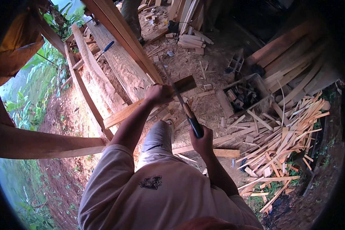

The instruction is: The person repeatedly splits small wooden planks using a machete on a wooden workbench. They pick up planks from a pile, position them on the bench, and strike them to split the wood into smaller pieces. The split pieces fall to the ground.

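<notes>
My right hand [202,141] is closed round the dark handle of a handsaw [179,96], whose narrow blade points away from me. The blade crosses a wooden board [123,115], close to the board's darker right end; whether it has cut into the wood is too small to tell. My left hand [157,95] grips the same board just left of the blade, the fingers partly hidden behind it. The board runs slantwise in front of me and appears to rest on the timber bench [128,65]. My raised leg [157,140] is below the board.
A blue-handled tool [108,46] lies on the bench at the far left. Long planks [122,34] lean beside it. A large heap of offcuts [280,149] covers the ground at right, near a wooden box [257,86] of scraps. Stacked boards [287,57] stand at the back right.
</notes>
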### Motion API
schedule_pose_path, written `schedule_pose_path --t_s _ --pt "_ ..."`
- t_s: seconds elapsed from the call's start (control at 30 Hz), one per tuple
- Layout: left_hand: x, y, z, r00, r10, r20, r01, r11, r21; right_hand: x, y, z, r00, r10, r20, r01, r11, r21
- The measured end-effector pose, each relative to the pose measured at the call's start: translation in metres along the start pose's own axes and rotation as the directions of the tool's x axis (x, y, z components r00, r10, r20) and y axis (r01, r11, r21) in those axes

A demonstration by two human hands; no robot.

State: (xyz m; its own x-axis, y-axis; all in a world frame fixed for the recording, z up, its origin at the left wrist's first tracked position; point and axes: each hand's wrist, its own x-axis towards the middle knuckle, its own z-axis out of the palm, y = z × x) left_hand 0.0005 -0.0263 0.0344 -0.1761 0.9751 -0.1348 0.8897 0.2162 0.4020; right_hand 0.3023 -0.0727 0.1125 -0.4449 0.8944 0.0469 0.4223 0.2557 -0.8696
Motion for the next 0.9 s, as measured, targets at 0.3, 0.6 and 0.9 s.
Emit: schedule_pose_path --t_s 0.3,0.6,0.9 --pt "-0.004 0.009 -0.004 0.996 -0.081 0.024 0.080 0.995 0.062 0.018 0.019 0.029 0.999 -0.049 0.008 0.049 0.999 0.013" --pt "0.000 0.007 0.001 0.997 -0.066 0.026 0.065 0.997 0.035 -0.093 -0.020 -0.066 0.992 0.126 0.010 -0.125 0.991 -0.048" --pt "-0.001 -0.004 0.003 0.999 -0.051 0.016 0.052 0.998 -0.023 -0.077 -0.006 -0.045 0.997 -0.029 -0.076 0.022 0.995 -0.100"
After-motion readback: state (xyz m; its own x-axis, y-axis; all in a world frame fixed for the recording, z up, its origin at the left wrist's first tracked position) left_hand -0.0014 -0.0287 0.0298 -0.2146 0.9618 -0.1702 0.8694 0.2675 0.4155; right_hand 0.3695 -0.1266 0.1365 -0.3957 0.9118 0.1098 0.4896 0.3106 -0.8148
